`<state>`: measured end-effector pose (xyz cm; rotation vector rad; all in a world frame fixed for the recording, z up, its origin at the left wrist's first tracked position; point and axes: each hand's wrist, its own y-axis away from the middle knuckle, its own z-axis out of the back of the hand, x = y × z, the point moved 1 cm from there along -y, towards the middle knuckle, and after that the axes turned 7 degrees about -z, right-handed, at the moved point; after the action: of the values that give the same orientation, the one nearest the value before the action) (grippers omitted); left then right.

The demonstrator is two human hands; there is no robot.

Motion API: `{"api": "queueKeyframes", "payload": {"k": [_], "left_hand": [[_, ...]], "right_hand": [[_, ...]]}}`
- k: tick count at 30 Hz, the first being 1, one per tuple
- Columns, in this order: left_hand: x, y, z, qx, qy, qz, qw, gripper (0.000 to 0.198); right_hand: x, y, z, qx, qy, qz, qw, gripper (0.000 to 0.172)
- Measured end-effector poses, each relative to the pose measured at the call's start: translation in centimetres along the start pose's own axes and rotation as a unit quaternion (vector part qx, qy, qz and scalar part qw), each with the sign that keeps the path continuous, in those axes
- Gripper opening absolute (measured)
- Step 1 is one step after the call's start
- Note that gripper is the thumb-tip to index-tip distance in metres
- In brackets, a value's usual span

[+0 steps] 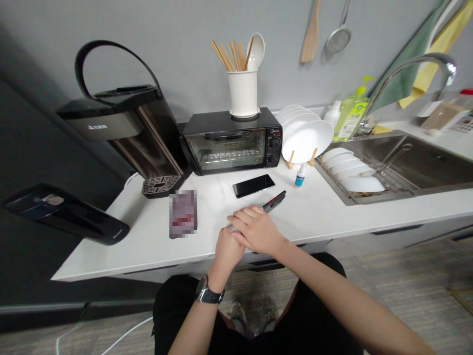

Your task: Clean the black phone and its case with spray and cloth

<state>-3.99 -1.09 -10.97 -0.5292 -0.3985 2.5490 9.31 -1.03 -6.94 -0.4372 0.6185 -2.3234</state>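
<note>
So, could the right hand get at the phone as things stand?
Probably yes: the right hand lies over the left hand at the counter edge, and the phone lies flat just beyond it, uncovered. Only a dark remote sits near the path, off to one side.

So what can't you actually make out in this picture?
All in the head view:
- Left hand: its fingers are covered by the right hand, so whether it holds anything is hidden.
- Dark gadget: its near end sits behind the right hand's fingers, so it is unclear whether they touch.
- Flat item left of the hands: pixelated, unrecognisable.
- Small bottle: label too small to read.
</note>
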Motion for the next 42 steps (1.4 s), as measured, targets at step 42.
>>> {"api": "queueKeyframes", "payload": {"k": [42], "left_hand": [[-1.0,0.1,0.8,0.011,0.035,-0.011,0.999,0.024]], "right_hand": [[-7.7,2.6,2.7,-0.069,0.022,-0.164,0.984,0.036]]}}
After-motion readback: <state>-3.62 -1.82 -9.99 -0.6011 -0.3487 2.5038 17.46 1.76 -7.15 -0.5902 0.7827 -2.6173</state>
